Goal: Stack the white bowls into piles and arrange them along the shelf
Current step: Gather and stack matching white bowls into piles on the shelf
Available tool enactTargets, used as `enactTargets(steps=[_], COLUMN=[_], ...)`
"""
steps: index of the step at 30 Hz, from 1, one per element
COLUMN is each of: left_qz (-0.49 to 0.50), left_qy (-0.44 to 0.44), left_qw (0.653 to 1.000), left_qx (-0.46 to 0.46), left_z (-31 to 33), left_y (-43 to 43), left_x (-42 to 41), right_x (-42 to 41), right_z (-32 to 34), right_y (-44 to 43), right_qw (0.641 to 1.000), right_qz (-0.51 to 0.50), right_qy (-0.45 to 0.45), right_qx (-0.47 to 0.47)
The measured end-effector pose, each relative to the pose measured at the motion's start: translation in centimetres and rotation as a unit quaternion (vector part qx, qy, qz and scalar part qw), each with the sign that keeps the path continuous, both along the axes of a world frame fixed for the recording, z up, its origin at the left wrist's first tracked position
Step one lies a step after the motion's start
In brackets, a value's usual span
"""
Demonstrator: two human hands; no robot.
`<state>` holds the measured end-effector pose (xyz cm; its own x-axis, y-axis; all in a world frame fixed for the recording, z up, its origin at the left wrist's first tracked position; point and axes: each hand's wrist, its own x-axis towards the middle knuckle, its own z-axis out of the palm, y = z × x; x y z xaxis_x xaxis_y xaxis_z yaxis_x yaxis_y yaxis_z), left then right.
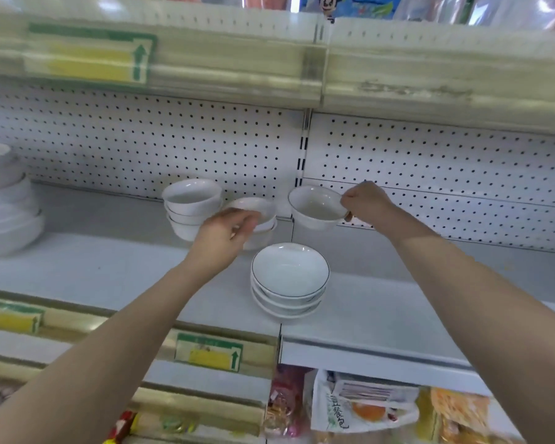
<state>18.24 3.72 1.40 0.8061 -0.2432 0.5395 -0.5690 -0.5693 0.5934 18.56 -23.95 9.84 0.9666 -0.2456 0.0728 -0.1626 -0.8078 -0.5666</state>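
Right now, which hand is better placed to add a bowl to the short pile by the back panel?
Probably the right hand: it holds a deep white bowl lifted beside that pile; the left hand holds none.

A white snack bag below the shelf reads "营养包"; the green-yellow price tags are unreadable.

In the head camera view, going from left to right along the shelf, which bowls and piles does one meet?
Pile of large white bowls → pile of small deep bowls → short pile under the left hand → single bowl held by the right hand. The shallow pile in front is omitted.
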Motion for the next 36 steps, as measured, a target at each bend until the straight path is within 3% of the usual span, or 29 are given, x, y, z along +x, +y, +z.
enactTargets(steps=[3, 7, 14, 23, 32, 36], left_qz=[-0.06, -0.145, -0.184, -0.185, -0.165, -0.147], left_qy=[0.167, 0.243, 0.231, 0.195, 0.2, 0.203], left_qw=[0.981, 0.958, 0.955, 0.963, 0.966, 0.968], left_qx=[-0.075, -0.037, 0.012, -0.022, -0.008, 0.03], left_z=[0.1, -0.1, -0.8, -0.9, -1.0, -1.6], left_y=[0.7, 1.2, 0.8, 0.0, -0.1, -0.3], left_x=[-2.4, -5.5, -8.0, -8.7, -8.6, -8.5], right_x=[-2.1, -5.1, -8.9, -10.4, -10.6, -10.8], right_z=[1.5, 1.7, 0.9, -1.3, -2.6, -3.6], right_y=[1.4, 3.3, 5.2, 5.4, 5.0, 4.8], right_qw=[0.999, 0.996, 0.996, 0.995, 0.998, 0.994], right_qz=[0.012, 0.05, 0.081, 0.093, 0.031, 0.007], right_qy=[-0.011, -0.007, 0.016, 0.019, -0.006, 0.092], right_qx=[0.034, 0.071, 0.037, 0.034, 0.062, 0.067])
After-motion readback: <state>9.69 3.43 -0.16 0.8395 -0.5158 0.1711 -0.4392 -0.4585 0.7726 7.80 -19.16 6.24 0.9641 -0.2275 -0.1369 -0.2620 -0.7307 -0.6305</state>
